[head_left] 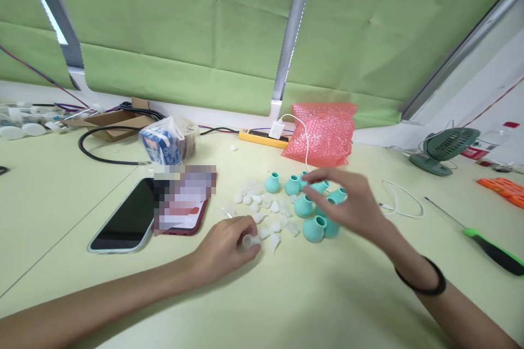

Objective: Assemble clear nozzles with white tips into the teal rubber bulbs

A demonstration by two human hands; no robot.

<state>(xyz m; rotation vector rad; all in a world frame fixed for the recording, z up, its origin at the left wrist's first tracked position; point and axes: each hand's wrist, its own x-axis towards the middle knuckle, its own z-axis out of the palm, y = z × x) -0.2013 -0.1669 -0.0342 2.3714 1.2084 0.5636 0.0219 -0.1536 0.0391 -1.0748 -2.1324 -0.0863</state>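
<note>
My left hand (221, 245) rests low over the table, its thumb and fingers closed on a small translucent white plastic cap (248, 241). Around its fingertips lie several small white plastic pieces (275, 226), some pointed like nozzles. To the right stands a group of teal flask-shaped pieces (314, 229) with round open necks. Above that group hovers my right hand (355, 202), thumb and index finger apart. A teal piece shows just behind those fingertips, and I see nothing gripped. The right hand hides part of the teal group.
Two phones (123, 218) lie left of the white pieces. Behind are a plastic-wrapped blue packet (161, 144), a yellow power strip (262, 139) and a pink bubble-wrap bag (323, 133). At right are a green fan (450, 144), a white cable (405, 214) and a screwdriver (491, 251).
</note>
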